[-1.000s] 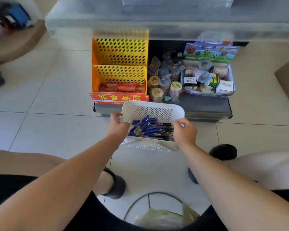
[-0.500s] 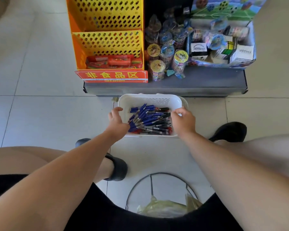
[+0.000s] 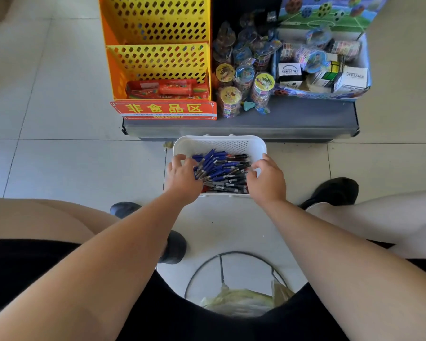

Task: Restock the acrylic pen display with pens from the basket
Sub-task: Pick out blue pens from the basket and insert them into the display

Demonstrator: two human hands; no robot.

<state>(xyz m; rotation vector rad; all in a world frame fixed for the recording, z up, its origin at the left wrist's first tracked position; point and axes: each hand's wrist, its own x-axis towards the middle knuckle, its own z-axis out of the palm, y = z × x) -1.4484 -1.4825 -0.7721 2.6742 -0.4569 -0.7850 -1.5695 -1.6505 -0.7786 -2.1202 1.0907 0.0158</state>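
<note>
A yellow perforated rack (image 3: 158,52) holds red packets (image 3: 167,89). In front of it on the floor (image 3: 84,168), a white basket (image 3: 219,141) holds blue and black pens (image 3: 221,172). The left hand (image 3: 182,178) curls over them, its grasp unclear. The right hand (image 3: 266,179) has its fingers spread.

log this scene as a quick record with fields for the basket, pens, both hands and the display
basket: white, slotted, on the floor tiles, just in front of the grey shelf
pens: blue and black, piled inside the basket
left hand: fingers on the pens, left side
right hand: over the pens, right side, loosely curled, no grip seen
acrylic display: not in view
</note>
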